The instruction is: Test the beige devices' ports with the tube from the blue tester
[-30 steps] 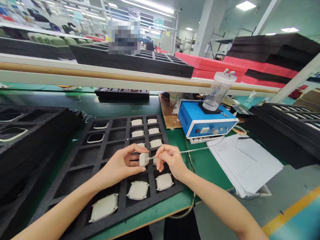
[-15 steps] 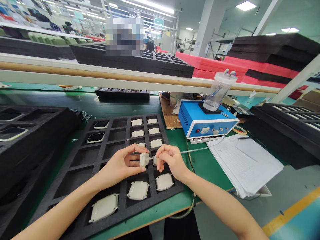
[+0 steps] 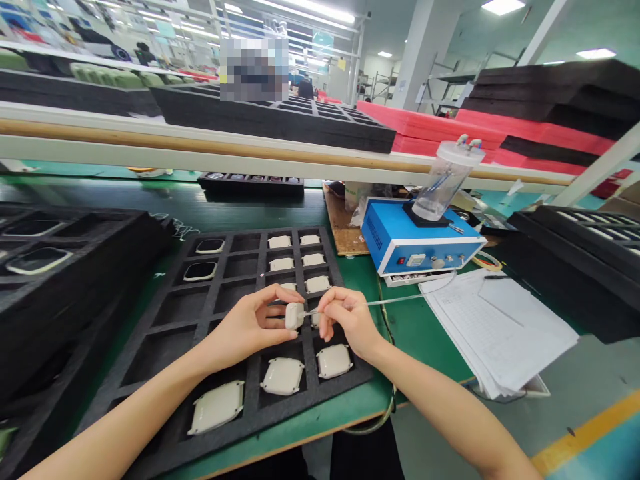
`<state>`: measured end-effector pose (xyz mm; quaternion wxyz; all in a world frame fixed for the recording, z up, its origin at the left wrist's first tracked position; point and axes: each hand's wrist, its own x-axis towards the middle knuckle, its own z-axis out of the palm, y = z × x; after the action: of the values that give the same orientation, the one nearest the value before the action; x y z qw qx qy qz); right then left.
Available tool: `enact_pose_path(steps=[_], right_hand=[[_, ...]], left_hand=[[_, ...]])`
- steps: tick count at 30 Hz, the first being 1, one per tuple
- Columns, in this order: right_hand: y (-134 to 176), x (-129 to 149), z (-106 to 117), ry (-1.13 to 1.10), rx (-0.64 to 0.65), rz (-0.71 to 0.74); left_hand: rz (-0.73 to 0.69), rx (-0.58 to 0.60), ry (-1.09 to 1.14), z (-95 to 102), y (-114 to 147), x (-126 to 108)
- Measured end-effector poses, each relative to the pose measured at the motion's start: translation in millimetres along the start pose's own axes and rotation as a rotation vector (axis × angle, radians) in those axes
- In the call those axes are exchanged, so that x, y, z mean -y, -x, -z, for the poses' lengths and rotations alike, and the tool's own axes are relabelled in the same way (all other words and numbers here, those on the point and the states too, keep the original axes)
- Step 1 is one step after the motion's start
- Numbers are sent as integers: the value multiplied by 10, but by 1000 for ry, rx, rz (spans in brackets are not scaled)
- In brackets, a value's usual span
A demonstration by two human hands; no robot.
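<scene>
Between the thumb and fingers of my left hand (image 3: 260, 319) is a small cream watch case (image 3: 294, 316), tilted on edge. My right hand (image 3: 347, 319) pinches a thin dispensing needle, whose tip meets or nearly meets the right side of the case. A clear tube (image 3: 400, 299) trails from that needle to the blue dispenser box (image 3: 425, 237). Both hands are above a black foam tray (image 3: 227, 293). In its right-hand pockets lie several cream watch cases, among them one (image 3: 283, 376) near the front. Two dark-faced watch frames (image 3: 200, 271) sit at its far left.
On the blue box stands a clear cylinder (image 3: 443, 187). Papers (image 3: 500, 327) with a pen lie to the right. Foam trays are stacked at left (image 3: 65, 300) and right (image 3: 565, 267). A shelf edge (image 3: 200, 150) crosses behind, bearing black and red foam (image 3: 430, 137).
The view has shifted slightly, so the scene sits a little farther right. Both hands keep their grip, with the needle still at the watch case's side.
</scene>
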<state>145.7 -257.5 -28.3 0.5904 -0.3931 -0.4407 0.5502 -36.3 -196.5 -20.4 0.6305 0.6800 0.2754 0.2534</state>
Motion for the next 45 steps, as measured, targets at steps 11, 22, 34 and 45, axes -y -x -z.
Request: enact_pose_path(steps=[11,22,34,45], right_hand=[[103,22,15,52,-32,112],[101,60,-2,121,-28,74],[94,50,1,120,-15,62],[90,44,2,91,-18,52]], left_hand=[[-21,-17,66,-32,25,-29],[-26,-16,65,-39,22,-34],[-34,-2,55,-41,21,-38],[-22,-22,36,-54,20,-63]])
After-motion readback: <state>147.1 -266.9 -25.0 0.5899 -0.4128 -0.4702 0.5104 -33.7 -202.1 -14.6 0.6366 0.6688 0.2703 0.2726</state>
